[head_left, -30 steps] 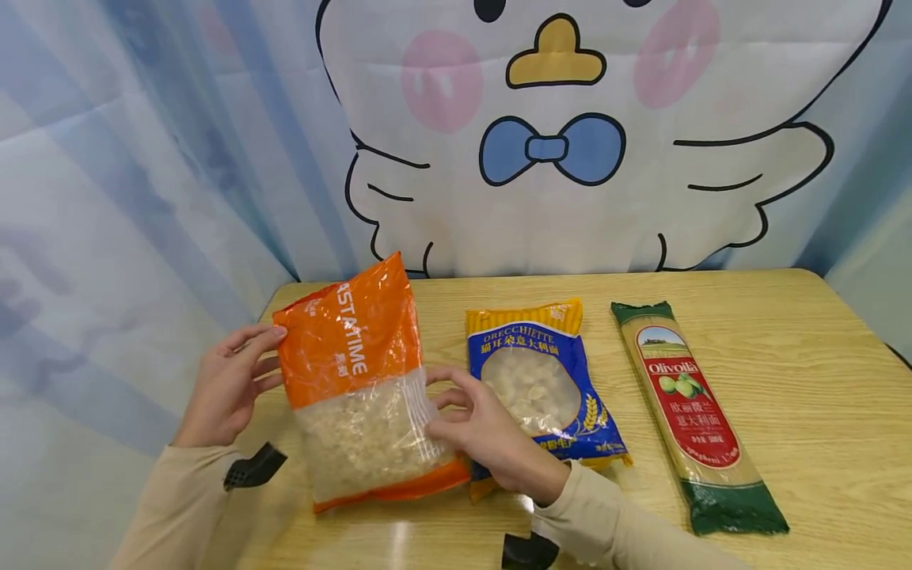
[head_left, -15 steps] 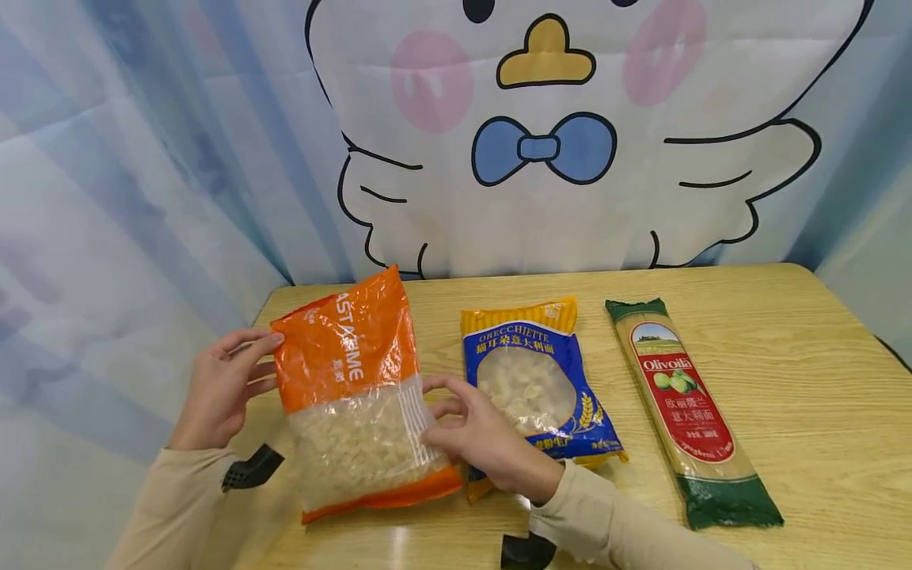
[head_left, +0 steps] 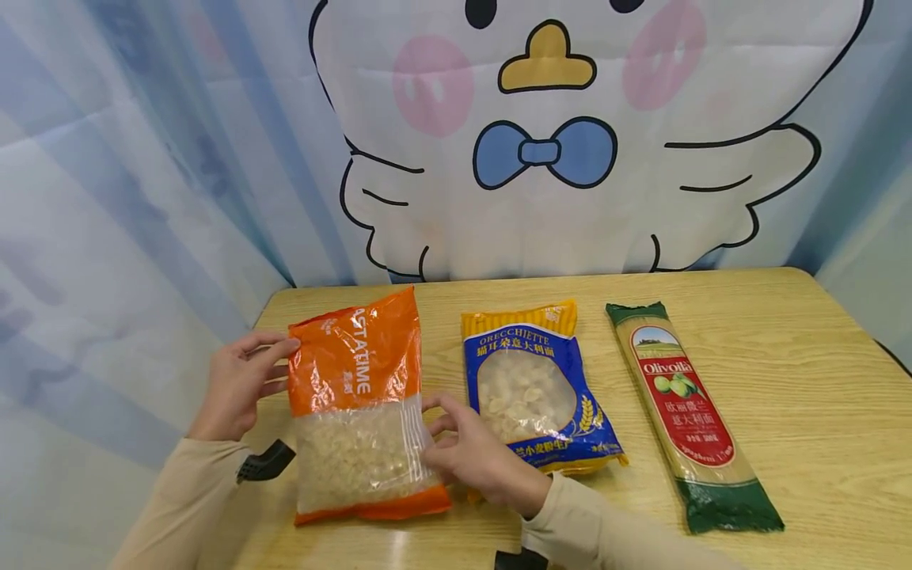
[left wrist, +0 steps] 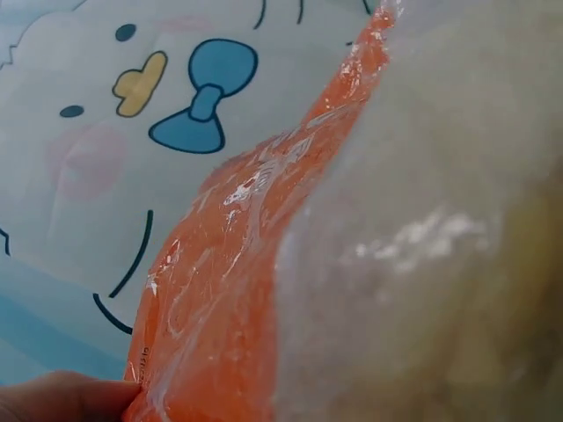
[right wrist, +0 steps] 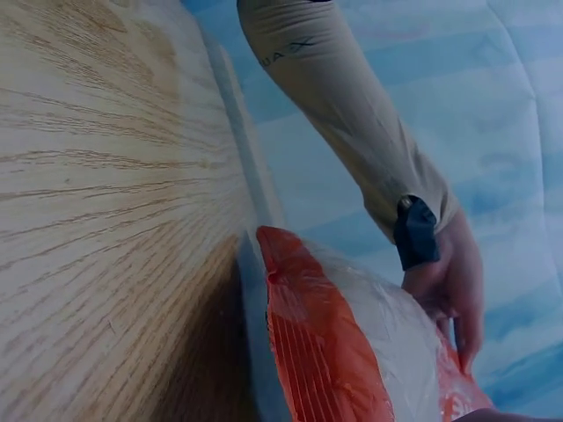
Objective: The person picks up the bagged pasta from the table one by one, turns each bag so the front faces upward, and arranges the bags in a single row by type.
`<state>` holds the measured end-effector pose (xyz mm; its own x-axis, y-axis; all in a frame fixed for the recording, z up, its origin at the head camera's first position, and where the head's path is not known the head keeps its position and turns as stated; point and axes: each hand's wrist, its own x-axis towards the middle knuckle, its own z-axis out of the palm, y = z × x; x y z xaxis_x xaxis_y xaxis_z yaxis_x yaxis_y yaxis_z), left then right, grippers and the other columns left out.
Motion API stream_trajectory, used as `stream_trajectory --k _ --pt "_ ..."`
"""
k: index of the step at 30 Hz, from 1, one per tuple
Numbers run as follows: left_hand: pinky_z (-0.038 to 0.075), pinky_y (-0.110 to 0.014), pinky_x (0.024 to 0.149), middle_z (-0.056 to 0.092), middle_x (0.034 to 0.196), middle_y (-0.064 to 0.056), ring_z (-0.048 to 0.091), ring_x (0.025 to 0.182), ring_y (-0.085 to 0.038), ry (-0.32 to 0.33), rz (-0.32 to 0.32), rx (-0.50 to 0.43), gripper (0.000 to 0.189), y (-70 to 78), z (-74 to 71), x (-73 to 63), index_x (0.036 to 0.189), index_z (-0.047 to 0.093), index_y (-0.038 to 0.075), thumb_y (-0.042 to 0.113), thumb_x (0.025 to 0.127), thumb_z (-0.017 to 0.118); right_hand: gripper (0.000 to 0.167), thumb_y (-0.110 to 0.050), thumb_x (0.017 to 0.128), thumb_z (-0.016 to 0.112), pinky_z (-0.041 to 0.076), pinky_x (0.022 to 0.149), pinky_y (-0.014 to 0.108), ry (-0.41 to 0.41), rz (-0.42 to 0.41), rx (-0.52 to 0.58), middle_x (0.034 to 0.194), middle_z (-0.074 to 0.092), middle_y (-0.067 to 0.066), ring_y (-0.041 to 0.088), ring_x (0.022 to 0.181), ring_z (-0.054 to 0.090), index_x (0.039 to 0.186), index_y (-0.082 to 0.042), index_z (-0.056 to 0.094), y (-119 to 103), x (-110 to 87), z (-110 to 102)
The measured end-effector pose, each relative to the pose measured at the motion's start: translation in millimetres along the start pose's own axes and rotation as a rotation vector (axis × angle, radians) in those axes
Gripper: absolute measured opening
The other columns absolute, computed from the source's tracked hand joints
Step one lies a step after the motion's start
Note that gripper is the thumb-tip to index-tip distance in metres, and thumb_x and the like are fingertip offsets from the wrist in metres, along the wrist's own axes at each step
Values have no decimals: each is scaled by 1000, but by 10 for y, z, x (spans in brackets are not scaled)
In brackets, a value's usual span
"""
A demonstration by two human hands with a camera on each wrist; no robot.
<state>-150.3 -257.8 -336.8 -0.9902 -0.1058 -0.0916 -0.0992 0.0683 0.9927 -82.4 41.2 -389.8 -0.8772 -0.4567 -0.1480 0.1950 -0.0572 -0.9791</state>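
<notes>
An orange and clear bag of small pasta (head_left: pixel 363 451) is at the table's left in the head view, held between both hands. My left hand (head_left: pixel 238 384) pinches its upper left edge between thumb and fingers. My right hand (head_left: pixel 473 455) grips its lower right edge, beside the blue bag of orecchiette (head_left: pixel 527 388). In the left wrist view, a thumb (left wrist: pixel 66 397) presses the orange film at its edge. The right wrist view shows the bag's orange bottom end (right wrist: pixel 321 338) near the table surface; whether it touches is hard to tell.
A long green-ended pack of spaghetti (head_left: pixel 691 412) lies slanted to the right of the blue bag. Both rest on the wooden table (head_left: pixel 819 380). Behind the table hangs a curtain (head_left: pixel 549 222) with a cartoon bird.
The orange bag has come down toward the table, shifted slightly right and turned straighter. Both hands have moved with it, keeping their hold. The blue bag and spaghetti stay in place.
</notes>
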Motion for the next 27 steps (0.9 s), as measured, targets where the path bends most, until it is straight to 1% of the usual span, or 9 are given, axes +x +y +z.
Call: stream_trajectory --k 3,7,12,16,21,24,27 --pt "61 -26 65 73 83 13 73 73 -9 9 -12 36 7 -34 17 22 97 73 22 25 91 74 52 11 83 59 52 53 23 10 6 -10 102 60 13 15 74 65 131 -5 47 43 11 26" --pt "61 -26 65 73 83 14 73 73 -7 26 -19 74 11 -64 33 48 100 72 21 27 91 74 52 12 83 59 51 53 23 19 1 -16 103 60 14 14 74 65 131 -5 47 68 27 45" --pt "61 -26 66 71 82 16 72 74 -6 43 -26 156 19 -96 40 86 107 71 18 30 92 72 53 13 83 59 51 55 23 26 -6 -25 101 59 14 14 74 64 132 -4 46 84 36 64" --pt "61 -26 67 70 82 17 72 75 -6 40 -33 196 30 -118 39 127 115 68 12 32 92 71 53 11 84 59 51 58 24 29 -4 -30 101 59 14 14 76 63 134 -3 45 94 37 72" --pt "61 -26 68 70 83 18 72 76 -5 26 -45 218 43 -122 53 165 124 63 5 34 92 71 53 11 84 59 53 61 25 19 -5 -25 102 59 14 15 78 64 133 -2 46 98 39 71" --pt "61 -26 69 69 85 18 72 77 -5 10 -50 225 47 -123 65 181 126 62 4 35 92 71 52 12 83 60 55 62 26 24 -7 -36 101 60 15 16 79 65 132 -1 47 94 42 68" --pt "61 -27 70 68 86 17 71 78 -5 -5 -52 233 47 -130 71 195 126 62 3 36 93 70 51 12 83 60 56 66 28 32 -8 -78 102 60 15 18 81 65 131 0 47 89 38 66"
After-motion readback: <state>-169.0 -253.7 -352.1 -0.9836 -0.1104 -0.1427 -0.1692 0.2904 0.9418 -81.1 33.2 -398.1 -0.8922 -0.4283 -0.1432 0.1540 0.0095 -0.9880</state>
